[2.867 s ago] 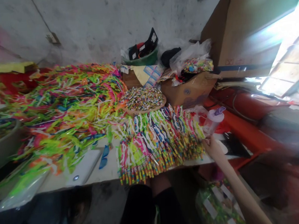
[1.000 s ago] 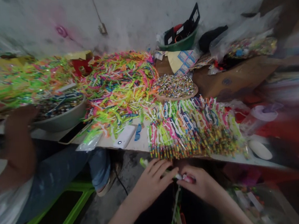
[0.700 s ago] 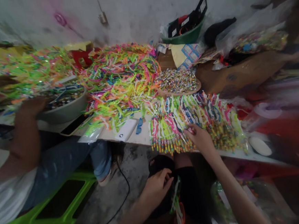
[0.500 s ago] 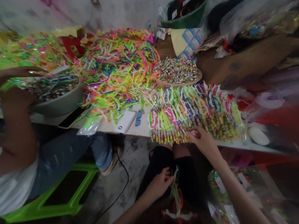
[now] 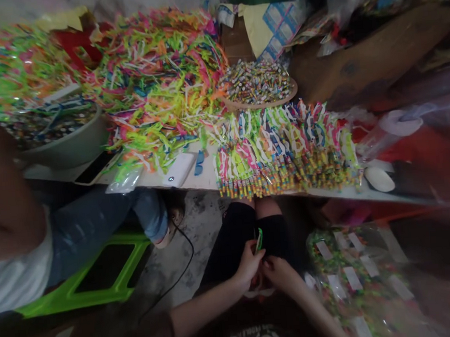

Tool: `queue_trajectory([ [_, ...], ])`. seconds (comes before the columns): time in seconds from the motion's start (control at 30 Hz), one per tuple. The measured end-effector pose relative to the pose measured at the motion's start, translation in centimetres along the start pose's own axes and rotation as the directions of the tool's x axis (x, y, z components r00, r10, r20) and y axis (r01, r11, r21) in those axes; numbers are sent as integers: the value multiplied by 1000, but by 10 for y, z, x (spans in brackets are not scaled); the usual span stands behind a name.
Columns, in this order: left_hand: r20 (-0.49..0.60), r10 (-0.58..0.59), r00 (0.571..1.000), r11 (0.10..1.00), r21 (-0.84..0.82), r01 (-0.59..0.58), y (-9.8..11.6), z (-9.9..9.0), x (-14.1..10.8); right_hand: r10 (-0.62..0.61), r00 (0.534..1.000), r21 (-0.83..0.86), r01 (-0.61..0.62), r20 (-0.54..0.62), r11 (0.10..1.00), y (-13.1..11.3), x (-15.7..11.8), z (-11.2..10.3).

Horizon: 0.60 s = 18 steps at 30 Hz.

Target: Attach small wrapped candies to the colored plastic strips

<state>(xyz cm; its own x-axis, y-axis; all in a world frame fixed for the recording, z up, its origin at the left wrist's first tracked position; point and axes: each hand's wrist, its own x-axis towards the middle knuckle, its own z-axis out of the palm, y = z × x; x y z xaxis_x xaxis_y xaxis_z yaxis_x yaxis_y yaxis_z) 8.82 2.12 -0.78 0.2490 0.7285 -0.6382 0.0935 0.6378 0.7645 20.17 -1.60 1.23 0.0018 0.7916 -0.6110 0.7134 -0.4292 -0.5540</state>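
Note:
Over my lap, my left hand [image 5: 250,266] is closed around a bundle of thin plastic strips, and a green strip [image 5: 259,240] sticks up above its thumb. My right hand [image 5: 280,274] is beside it, fingers pinched together close under the left fingers; what they hold is hidden. White and reddish strips of the bundle hang below the hands, dim and partly covered. In front of my knees, rows of small striped sticks with colourful plastic strips [image 5: 282,151] lie along the table edge, apart from both hands.
A round tray of small tubes [image 5: 255,85] stands behind the rows, beside a heap of bright strips [image 5: 156,85]. A white phone-like box [image 5: 179,170] lies near the edge. A co-worker's arm [image 5: 6,191] is by a basin [image 5: 71,147]. Filled plastic bags [image 5: 358,277] are at lower right.
My right hand has come back from the rows on the table down to my lap, beside my left hand. The left hand now grips the strips more closely. The view has tilted down.

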Motion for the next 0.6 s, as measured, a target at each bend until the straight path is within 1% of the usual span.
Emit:
queue_trajectory([
  [0.1,-58,48,997,997,-61,-51,-3,0,-2,-36,999,119,38,-15,992,8,-2,5],
  [0.13,-71,66,995,994,-78,-72,-3,0,-3,-61,998,191,64,-21,979,13,-2,6],
  [0.2,-81,95,992,988,-112,-104,-3,0,-5,-93,995,373,95,-25,923,26,-2,10],
  [0.27,-74,104,992,981,-154,-115,-2,-1,-8,-80,997,504,75,-13,861,37,-1,15],
  [0.33,-45,79,996,976,-199,-87,0,-3,-13,-54,998,550,50,-9,834,41,-1,22],
  [0.43,43,-7,999,971,-240,17,1,-7,-21,-87,994,530,110,-68,841,34,-4,31],
  [0.5,85,-53,995,966,-247,73,0,-10,-25,-105,992,543,129,-74,830,24,-8,36],
  [0.6,94,-63,994,967,-239,84,-1,-16,-27,-76,995,614,96,-58,783,14,-11,40],
])
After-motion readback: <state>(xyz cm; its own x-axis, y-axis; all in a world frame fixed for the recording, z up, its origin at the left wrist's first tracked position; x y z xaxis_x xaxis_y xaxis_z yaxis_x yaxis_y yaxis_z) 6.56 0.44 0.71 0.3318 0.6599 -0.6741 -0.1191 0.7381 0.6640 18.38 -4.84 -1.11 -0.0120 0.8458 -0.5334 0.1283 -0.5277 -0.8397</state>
